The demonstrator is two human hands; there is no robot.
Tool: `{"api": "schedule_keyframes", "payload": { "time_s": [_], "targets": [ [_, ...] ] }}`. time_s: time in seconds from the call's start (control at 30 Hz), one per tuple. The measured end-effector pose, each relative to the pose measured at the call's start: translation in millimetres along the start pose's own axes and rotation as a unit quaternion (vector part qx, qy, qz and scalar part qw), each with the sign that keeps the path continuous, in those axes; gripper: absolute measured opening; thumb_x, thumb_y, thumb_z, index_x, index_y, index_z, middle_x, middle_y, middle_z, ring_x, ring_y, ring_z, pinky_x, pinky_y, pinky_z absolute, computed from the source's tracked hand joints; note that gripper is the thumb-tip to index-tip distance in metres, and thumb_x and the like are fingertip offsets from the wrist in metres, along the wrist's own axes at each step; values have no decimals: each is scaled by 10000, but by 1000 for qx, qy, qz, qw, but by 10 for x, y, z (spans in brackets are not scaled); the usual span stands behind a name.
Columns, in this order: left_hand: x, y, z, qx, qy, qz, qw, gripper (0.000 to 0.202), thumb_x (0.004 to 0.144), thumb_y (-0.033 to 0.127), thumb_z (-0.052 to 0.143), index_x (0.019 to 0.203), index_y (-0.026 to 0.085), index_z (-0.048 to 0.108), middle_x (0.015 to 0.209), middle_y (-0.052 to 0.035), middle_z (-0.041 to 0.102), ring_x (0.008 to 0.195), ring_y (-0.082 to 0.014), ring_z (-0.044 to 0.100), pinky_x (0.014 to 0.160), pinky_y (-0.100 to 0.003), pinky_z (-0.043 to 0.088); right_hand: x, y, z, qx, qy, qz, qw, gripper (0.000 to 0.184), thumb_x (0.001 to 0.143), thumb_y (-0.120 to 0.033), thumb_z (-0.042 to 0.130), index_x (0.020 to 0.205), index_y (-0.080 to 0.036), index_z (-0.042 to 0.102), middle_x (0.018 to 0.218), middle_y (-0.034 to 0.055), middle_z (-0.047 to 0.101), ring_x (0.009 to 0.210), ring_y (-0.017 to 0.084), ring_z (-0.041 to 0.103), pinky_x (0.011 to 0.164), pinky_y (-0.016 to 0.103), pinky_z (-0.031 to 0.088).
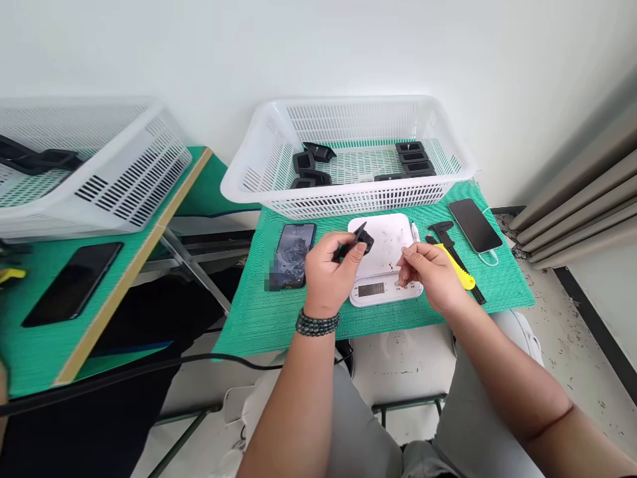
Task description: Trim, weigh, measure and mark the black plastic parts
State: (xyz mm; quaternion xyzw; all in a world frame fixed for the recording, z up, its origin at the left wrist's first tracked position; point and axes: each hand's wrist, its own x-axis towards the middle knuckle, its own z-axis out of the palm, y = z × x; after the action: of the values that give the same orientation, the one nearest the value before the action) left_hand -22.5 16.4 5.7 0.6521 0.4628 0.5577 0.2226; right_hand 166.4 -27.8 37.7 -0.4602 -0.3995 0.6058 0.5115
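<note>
My left hand [328, 273], with a dark beaded bracelet at the wrist, is closed round a small black plastic part [366, 240]. The part is held up over the left side of a white digital scale [391, 232], whose plate carries small dark crumbs. To the right, above the scale's front edge, my right hand [430, 273] is closed in a pinch. Whatever its fingertips hold, if anything, is too small to make out. Just past that hand lie a yellow utility knife [460, 269] and a black caliper [442, 232].
Behind the scale stands a white plastic basket [348, 196] with several black parts [415, 159]. A lit phone [296, 249] lies left, another phone [475, 226] with a white cable right. A second basket [134, 172] and phone [74, 282] occupy the neighbouring table. A black cable [199, 358] crosses in front.
</note>
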Motion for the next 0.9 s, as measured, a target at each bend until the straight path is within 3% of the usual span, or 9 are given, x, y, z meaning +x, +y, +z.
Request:
{"api": "schedule_keyframes", "payload": {
  "time_s": [0.17, 0.27, 0.4, 0.53, 0.6, 0.8, 0.9],
  "targets": [
    [3, -8, 77, 194, -93, 104, 971, 106, 934, 289, 666, 952, 250, 763, 990, -61, 802, 962, -292, 717, 935, -530, 462, 0, 13, -2, -2, 13, -15, 1000, 431, 759, -601, 797, 649, -210, 653, 529, -17, 608, 504, 124, 562, 559, 270, 472],
    [-31, -1, 165, 243, -127, 129, 953, 207, 922, 199, 640, 1066, 268, 772, 1061, -70, 807, 1029, -321, 707, 975, -585, 411, -5, 8, -9, -6, 19, -30, 999, 424, 775, -593, 785, 651, -211, 651, 536, -9, 613, 514, 128, 559, 572, 279, 481],
    [-33, 18, 207, 246, -127, 133, 952, 272, 905, 185, 657, 1138, 270, 769, 1124, -96, 795, 1066, -328, 700, 999, -603, 421, -11, -10, -23, -3, 30, -42, 999, 411, 787, -585, 772, 654, -216, 649, 542, -8, 613, 520, 134, 556, 576, 289, 494],
    [57, 38, 89, 145, -135, 134, 971, 263, 897, 224, 688, 1148, 253, 761, 1184, -80, 773, 1116, -279, 702, 986, -497, 540, -10, -35, -59, 0, 45, -65, 997, 388, 789, -559, 767, 638, -222, 649, 540, -16, 591, 522, 132, 546, 567, 286, 490],
    [108, 26, -1, 102, -94, 122, 983, 254, 873, 246, 717, 1124, 241, 756, 1187, -69, 766, 1115, -259, 706, 954, -444, 584, -4, -51, -96, -6, 57, -81, 995, 375, 802, -544, 758, 636, -225, 651, 542, -16, 586, 529, 133, 545, 574, 288, 487],
    [165, -104, -126, 24, 137, 38, 990, 79, 859, 201, 686, 911, 229, 739, 900, -46, 747, 835, -204, 713, 676, -340, 577, 28, -120, -279, -30, 102, -121, 987, 348, 847, -524, 724, 671, -236, 638, 574, -15, 588, 546, 151, 550, 593, 315, 489],
    [163, -134, -126, 10, 164, 33, 986, 43, 862, 210, 686, 868, 234, 721, 856, -36, 722, 794, -190, 695, 664, -337, 573, 27, -176, -397, -119, 147, -187, 964, 336, 912, -483, 671, 688, -236, 628, 602, -6, 596, 594, 164, 560, 649, 330, 485]
  ]
}}
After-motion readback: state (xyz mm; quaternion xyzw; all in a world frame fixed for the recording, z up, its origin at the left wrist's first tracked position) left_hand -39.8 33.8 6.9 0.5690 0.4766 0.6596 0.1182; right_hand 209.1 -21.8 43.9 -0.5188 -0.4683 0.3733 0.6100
